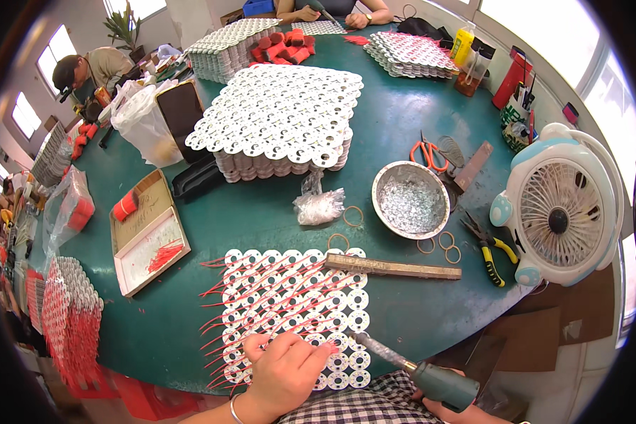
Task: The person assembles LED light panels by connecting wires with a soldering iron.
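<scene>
The white panel point(338, 320) is lying at the near edge of the green surface point(251, 215), in front of the person. The left hand point(284, 374) is bending over it, fingertips seemingly pinching red wires point(212, 304); the right hand point(442, 411), partly hidden, is gripping the iron point(442, 384), its tip pointing at the panel's right side. Wires are already crossing most rows, while the near right discs are looking bare, so I'm judging this one well along. Wired panels point(74, 318) are hanging at the near left; a tall stack point(279, 106) beyond is apparently still waiting unwired.
</scene>
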Available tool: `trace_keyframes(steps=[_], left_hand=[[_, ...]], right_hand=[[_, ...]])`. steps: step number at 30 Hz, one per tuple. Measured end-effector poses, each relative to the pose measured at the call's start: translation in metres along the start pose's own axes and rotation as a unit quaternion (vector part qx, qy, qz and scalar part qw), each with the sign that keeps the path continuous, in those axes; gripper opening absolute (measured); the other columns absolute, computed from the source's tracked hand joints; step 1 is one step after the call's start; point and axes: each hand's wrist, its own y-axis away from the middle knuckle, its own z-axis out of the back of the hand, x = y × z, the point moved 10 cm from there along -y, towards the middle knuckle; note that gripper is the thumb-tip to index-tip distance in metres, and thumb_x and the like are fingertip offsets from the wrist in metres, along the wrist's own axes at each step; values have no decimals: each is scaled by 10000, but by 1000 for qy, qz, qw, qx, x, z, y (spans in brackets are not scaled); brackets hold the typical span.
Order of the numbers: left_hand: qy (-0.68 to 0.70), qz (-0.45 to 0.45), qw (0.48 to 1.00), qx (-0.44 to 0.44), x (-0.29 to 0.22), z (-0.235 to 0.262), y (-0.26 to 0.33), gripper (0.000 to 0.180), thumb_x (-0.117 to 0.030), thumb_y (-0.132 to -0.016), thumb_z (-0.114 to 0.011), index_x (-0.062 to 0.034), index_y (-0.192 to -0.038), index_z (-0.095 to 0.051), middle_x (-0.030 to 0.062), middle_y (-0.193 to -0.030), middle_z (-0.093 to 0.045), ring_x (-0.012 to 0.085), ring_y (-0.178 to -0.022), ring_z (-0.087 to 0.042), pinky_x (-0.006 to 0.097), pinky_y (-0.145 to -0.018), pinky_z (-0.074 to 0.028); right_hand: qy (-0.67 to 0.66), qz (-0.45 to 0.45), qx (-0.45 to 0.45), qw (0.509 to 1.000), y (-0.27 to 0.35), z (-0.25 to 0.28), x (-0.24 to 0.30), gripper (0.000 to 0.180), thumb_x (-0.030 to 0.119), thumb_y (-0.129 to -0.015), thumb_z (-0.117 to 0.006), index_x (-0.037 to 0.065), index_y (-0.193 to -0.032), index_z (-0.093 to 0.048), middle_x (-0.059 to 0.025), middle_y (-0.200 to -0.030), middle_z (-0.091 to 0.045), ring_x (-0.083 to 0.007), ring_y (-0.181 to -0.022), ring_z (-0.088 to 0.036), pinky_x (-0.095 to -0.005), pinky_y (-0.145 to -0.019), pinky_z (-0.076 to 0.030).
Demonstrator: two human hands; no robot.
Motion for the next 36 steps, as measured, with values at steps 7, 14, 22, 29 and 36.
trace_keyframes(steps=[7, 14, 22, 29, 36], left_hand=[[30, -15, 999, -24, -1, -4, 1, 64, -183, -712, -617, -186, -774, -632, -67, -631, -433, 99, -713, -470, 360, -702, -217], [56, -2, 998, -21, 3, -4, 0, 55, -211, -710, -634, -188, -758, -619, -60, -637, -435, 100, -719, -479, 357, -714, -217], [79, -3, 997, -14, 7, -6, 0, 61, -198, -711, -624, -181, -770, -622, -62, -643, -451, 104, -721, -488, 361, -726, -221], [98, -3, 995, -3, 9, -9, 0, 68, -168, -714, -609, -176, -779, -625, -59, -645, -461, 106, -709, -491, 365, -733, -229], [103, 4, 995, -9, 9, -7, -2, 77, -150, -700, -615, -186, -767, -624, -55, -637, -449, 103, -697, -487, 357, -730, -237]], right_hand=[[29, -46, 24, 998, 16, -5, -18, 376, 108, -772, -646, -7, -1102, -505, -142, -1022, -566, -240, -906, -553, -339, -764, -445], [-4, 3, -14, 1000, 19, -5, -20, 371, 66, -751, -642, 3, -1089, -503, -150, -1066, -530, -256, -961, -525, -345, -810, -418], [85, 4, 20, 996, 16, -7, -5, 385, 75, -740, -652, 16, -1091, -505, -151, -1071, -527, -261, -964, -519, -357, -813, -410], [20, 13, 29, 999, 10, -10, -1, 415, 105, -747, -656, -5, -1112, -493, -153, -1083, -529, -254, -967, -529, -344, -818, -418], [104, 128, 79, 983, 13, -15, 0, 514, 163, -762, -661, -33, -1173, -422, -173, -1101, -533, -257, -953, -561, -337, -812, -457]])
